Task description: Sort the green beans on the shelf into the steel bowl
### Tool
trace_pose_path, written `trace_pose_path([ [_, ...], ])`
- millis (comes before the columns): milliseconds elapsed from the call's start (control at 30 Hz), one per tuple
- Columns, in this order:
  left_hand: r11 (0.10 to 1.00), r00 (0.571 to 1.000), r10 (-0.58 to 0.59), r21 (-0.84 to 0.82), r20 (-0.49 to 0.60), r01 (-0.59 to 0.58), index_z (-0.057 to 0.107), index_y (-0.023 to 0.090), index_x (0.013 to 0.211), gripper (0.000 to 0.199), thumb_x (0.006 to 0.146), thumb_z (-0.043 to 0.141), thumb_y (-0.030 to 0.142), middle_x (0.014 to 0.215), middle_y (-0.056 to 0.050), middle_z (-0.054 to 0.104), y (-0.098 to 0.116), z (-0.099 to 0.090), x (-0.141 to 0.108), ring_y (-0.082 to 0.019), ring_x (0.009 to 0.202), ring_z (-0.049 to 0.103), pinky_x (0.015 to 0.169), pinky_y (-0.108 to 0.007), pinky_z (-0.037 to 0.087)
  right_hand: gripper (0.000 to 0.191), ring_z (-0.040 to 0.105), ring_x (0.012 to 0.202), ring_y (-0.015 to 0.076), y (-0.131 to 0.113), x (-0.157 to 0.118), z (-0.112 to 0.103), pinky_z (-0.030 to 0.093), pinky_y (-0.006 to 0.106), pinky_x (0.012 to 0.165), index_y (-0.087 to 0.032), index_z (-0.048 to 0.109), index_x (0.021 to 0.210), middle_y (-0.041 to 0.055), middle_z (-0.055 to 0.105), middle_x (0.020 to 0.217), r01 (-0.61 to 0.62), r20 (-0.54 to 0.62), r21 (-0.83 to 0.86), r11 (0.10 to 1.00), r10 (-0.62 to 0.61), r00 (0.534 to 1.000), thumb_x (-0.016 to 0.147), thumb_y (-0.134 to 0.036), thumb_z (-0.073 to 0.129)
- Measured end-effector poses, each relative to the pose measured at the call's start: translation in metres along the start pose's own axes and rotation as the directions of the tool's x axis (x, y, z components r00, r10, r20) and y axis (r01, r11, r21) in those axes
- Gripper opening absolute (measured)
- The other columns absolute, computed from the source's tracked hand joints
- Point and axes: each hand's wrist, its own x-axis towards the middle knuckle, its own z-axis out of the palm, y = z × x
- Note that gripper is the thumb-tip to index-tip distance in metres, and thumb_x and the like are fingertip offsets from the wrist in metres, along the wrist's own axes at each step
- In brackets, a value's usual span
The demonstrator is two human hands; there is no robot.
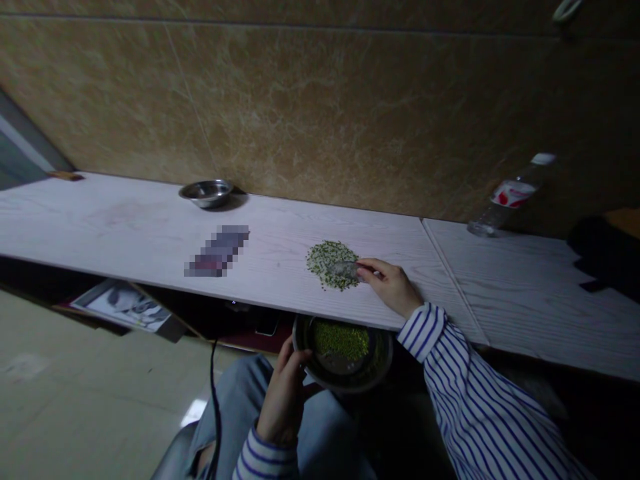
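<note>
My right hand (387, 283) pinches a small metal scoop or spoon (345, 269) whose far end rests in a round pile of green beans mixed with white grains (327, 257) on the white wooden counter (270, 267). Below the counter's front edge, my left hand (287, 380) grips the left rim of a metal bowl (350, 383). Green beans (345, 340) lie inside this bowl, which is held above my lap.
A shallow metal dish (207, 193) and a blurred-out item (217, 252) are on the counter's left. At the right stand a clear bottle (507, 195) and a dark bag-like item (607, 253). Under the counter are shelves; a black cable (214, 400) hangs down.
</note>
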Motion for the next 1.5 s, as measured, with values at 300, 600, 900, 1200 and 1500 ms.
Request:
trace_pose_path([
  [300,1.0,0.999,0.001,0.007,-0.04,-0.001,0.051,0.032,0.12,0.052,0.068,0.056,0.027,0.109,-0.004,0.06,0.002,0.007,-0.005,-0.019,0.096,0.053,0.068,-0.028,0.046,0.022,0.065,0.082,0.0169,-0.008,-0.01,-0.002,0.053,0.028,0.068,-0.023,0.068,0.098,0.0038,0.071,0.092,-0.02,0.033,-0.005,1.0,0.02,0.999,0.082,-0.031,0.055],
  [600,1.0,0.997,-0.013,0.005,-0.079,0.013,0.051,0.032,0.12,0.053,0.068,0.057,0.027,0.11,-0.004,0.059,0.001,0.005,-0.002,-0.02,0.096,0.053,0.065,-0.028,0.048,0.024,0.066,0.083,0.0181,-0.013,-0.022,-0.006,0.053,0.028,0.067,-0.021,0.068,0.098,0.006,0.071,0.095,-0.014,-0.022,-0.028,1.0,0.013,1.0,0.083,-0.033,0.055],
  [900,1.0,0.999,0.008,-0.006,-0.043,-0.008,0.052,0.031,0.118,0.051,0.067,0.06,0.029,0.108,-0.003,0.058,0.002,-0.002,0.0,-0.017,0.09,0.054,0.066,-0.028,0.047,0.027,0.066,0.085,0.0195,-0.016,-0.042,-0.013,0.054,0.032,0.074,-0.021,0.068,0.102,0.0072,0.07,0.099,-0.096,-0.153,-0.083,0.992,0.083,0.985,0.084,-0.035,0.055],
  [1200,1.0,1.0,0.023,-0.003,-0.006,-0.023,0.052,0.031,0.119,0.05,0.069,0.06,0.03,0.114,-0.005,0.058,-0.003,-0.008,0.004,-0.018,0.091,0.056,0.068,-0.03,0.048,0.026,0.065,0.078,0.0184,-0.016,-0.05,-0.011,0.054,0.031,0.071,-0.022,0.068,0.103,0.0068,0.07,0.096,-0.109,-0.173,-0.158,0.981,0.081,0.982,0.084,-0.034,0.054],
  [1500,0.999,0.999,0.042,0.024,0.015,-0.042,0.047,0.033,0.126,0.055,0.072,0.058,0.031,0.113,-0.006,0.058,-0.006,-0.01,0.005,-0.022,0.097,0.054,0.066,-0.031,0.048,0.025,0.064,0.076,0.0178,-0.021,-0.051,-0.013,0.053,0.029,0.064,-0.021,0.068,0.101,0.0065,0.071,0.094,-0.102,-0.128,-0.171,0.98,0.081,0.989,0.083,-0.033,0.055],
])
